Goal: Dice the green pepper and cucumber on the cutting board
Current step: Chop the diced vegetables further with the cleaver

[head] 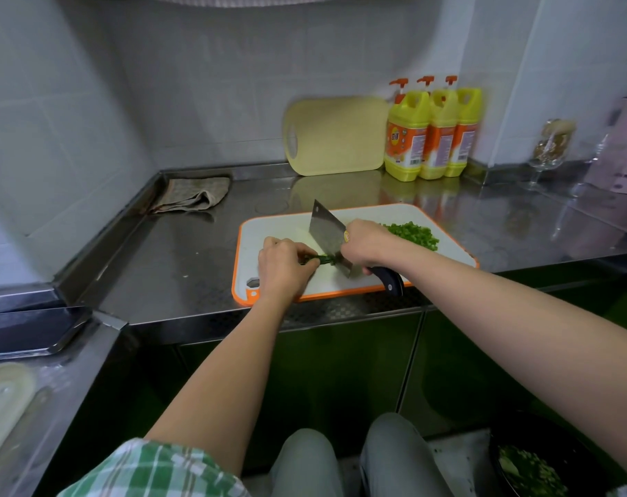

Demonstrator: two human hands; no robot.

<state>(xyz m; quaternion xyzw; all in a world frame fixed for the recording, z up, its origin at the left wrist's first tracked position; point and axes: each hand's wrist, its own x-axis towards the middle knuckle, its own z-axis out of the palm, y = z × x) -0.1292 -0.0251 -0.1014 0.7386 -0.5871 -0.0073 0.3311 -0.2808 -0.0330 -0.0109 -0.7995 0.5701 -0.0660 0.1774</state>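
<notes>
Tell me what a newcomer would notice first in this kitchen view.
The big cleaver, gripped by the right hand, stands blade-down mid-way along the orange-rimmed cutting board, its edge on dark green strips that the left hand pins down. Just right of it on the board lies a bright pile of diced green pieces. Against the back wall, three yellow pump bottles stand beside a pale yellow board leaning on the tiles.

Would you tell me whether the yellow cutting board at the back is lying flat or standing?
Standing: the yellow cutting board rests on its edge, leaning against the tiled wall.
</notes>
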